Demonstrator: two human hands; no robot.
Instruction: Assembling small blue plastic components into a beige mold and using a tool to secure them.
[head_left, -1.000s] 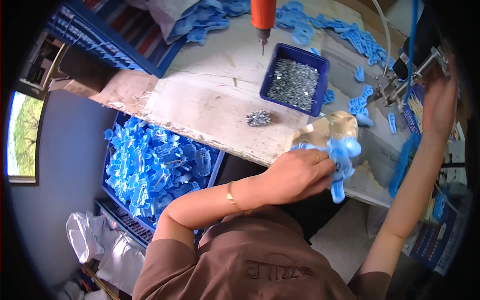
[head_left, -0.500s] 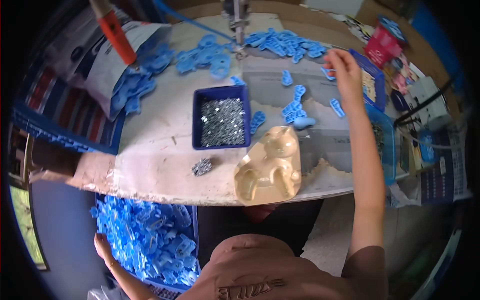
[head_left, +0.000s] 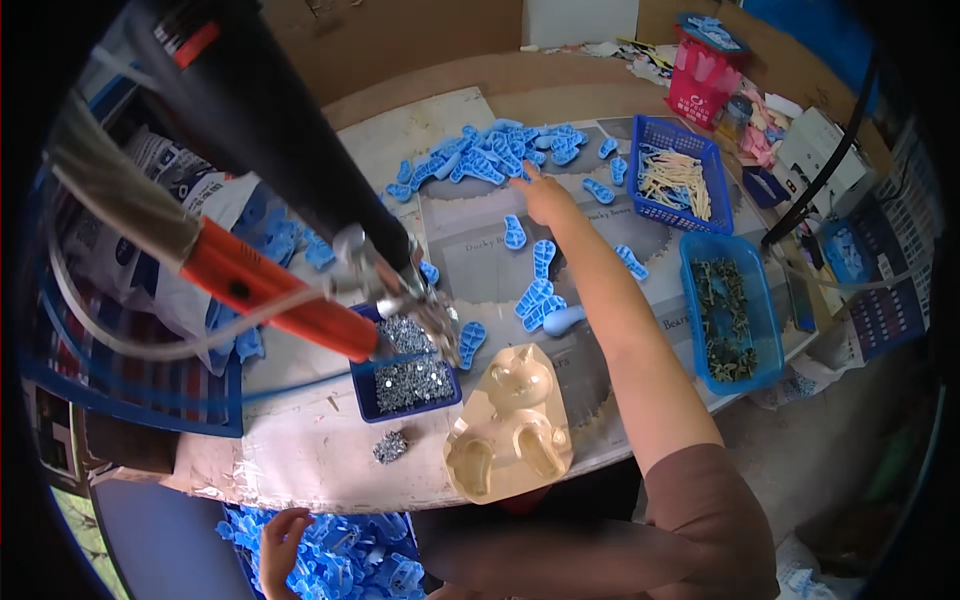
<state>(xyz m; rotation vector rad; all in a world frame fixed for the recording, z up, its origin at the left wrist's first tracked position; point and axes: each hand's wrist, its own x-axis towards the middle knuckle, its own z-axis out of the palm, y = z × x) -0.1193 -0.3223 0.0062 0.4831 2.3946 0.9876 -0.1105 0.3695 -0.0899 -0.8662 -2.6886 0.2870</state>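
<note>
Left hand [head_left: 283, 545]: below the worktop's near edge, fingers spread open, resting on the blue plastic parts in the bin [head_left: 340, 560] under the worktop [head_left: 300, 450]; nothing gripped.

Near left edge of the worktop: a small blue tray of silver screws [head_left: 408, 377], a loose clump of screws [head_left: 390, 446] just in front of it. A hanging orange-handled screwdriver [head_left: 280, 300] overlaps the tray in view. Beside the tray, at the near edge, a tan bear-shaped mould [head_left: 512, 425], hollow side up.

Right hand [head_left: 545, 195]: extended across the worktop to the far-centre pile of blue plastic pieces [head_left: 500, 160], fingertips touching the pile's near side; whether it grips a piece cannot be told. The pile lies straight ahead of this hand, well apart from the left one.

Toward the right edge: a blue basket of pale sticks [head_left: 680, 180] at the far side; nearer, a blue tub of dark small parts [head_left: 728, 315].
</note>
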